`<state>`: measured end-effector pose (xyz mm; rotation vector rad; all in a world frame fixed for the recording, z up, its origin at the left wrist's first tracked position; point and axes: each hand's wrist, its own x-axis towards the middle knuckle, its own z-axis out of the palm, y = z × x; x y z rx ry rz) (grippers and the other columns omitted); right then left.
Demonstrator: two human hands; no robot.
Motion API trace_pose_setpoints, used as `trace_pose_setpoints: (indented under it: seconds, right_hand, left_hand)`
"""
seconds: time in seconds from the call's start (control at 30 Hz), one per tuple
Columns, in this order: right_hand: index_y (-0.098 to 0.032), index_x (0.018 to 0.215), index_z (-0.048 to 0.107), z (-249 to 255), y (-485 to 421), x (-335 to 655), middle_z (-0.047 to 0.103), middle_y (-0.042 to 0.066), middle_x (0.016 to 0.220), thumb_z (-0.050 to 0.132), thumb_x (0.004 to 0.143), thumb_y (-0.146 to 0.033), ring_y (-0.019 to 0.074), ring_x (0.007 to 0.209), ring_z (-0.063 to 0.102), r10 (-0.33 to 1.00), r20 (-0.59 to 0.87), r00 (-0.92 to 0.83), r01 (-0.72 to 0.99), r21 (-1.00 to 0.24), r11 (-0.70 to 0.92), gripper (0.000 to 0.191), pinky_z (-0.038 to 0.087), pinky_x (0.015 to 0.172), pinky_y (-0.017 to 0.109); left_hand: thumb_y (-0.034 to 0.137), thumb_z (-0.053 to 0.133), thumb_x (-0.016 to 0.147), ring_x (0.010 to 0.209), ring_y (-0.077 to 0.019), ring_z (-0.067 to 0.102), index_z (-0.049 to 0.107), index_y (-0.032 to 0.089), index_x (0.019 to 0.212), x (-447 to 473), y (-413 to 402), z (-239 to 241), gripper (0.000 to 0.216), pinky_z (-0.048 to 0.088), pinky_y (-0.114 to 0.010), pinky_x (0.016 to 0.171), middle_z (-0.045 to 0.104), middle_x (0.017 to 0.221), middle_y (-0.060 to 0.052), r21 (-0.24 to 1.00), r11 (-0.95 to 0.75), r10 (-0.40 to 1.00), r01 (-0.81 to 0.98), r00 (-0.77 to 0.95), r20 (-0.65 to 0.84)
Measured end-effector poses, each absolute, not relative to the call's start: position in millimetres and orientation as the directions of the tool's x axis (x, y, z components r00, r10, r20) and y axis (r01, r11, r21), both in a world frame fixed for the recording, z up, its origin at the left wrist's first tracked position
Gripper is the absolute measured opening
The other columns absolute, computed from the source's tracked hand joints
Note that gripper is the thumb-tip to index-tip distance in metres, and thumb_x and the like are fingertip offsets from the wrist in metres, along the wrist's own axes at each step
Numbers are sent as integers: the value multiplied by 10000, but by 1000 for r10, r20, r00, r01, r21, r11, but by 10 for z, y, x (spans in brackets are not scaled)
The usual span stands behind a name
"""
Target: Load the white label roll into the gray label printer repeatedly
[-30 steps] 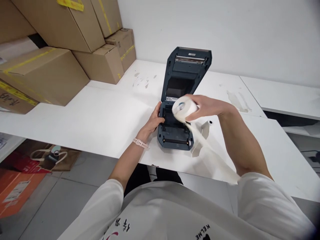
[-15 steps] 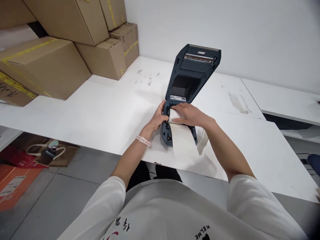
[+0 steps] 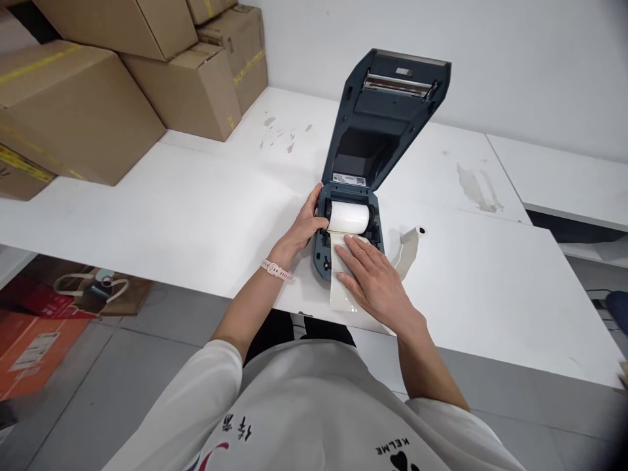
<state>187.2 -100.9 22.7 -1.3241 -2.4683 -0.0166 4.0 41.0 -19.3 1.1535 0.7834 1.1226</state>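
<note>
A dark blue label printer (image 3: 321,255) stands on the white table with its lid (image 3: 387,111) raised. Inside it, a white label roll (image 3: 349,217) sits between black holders, and its loose strip (image 3: 342,294) runs out over the front toward me. My left hand (image 3: 305,226) grips the printer's left side, thumb over the rim and fingers along the outer wall. Flat on the strip lies my right hand (image 3: 375,278), fingers stretched and slightly spread. To the right of the printer, a small paper roll with a curled tail (image 3: 409,248) rests on the table.
Several cardboard boxes (image 3: 186,91) are stacked at the back left, against the white wall (image 3: 515,72). The table (image 3: 220,229) has peeled patches. An orange box (image 3: 34,353) and a bag are on the floor at left. A dark shelf gap (image 3: 579,232) shows at right.
My right hand has moved from the label roll toward me, down onto the strip, uncovering the roll. The small paper roll at right has come into sight. My left hand stays on the printer's side.
</note>
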Motion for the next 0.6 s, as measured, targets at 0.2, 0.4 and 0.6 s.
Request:
trace_pose_setpoints:
  seconds: [0.2, 0.4, 0.6]
  right_hand:
    - [-99, 1484, 561, 236, -1043, 1828, 509, 193, 1588, 454, 1091, -353, 349, 1473, 512, 776, 347, -527, 816, -51, 577, 480, 521, 1141, 519]
    - [-143, 1551, 485, 195, -1079, 1783, 464, 179, 1624, 420, 1099, -372, 339, 1511, 462, 801, 315, -508, 836, -41, 547, 511, 525, 1099, 513]
    - [-97, 1576, 422, 151, -1095, 1765, 411, 195, 1656, 410, 1094, -440, 364, 1527, 425, 799, 312, -514, 840, -6, 543, 592, 498, 1099, 507]
  left_hand:
    - [107, 571, 560, 1636, -288, 185, 235, 249, 1642, 31, 389, -177, 1142, 169, -434, 1346, 277, 1743, -29, 970, 4, 958, -245, 280, 67]
    - [95, 555, 547, 1640, -288, 181, 250, 258, 1633, 26, 372, -141, 1139, 171, -457, 1346, 301, 1733, -22, 972, 22, 958, -235, 282, 47]
    - [106, 568, 568, 1634, -301, 197, 252, 268, 1633, 15, 344, -103, 1123, 172, -463, 1344, 293, 1735, -15, 973, 3, 953, -230, 296, 67]
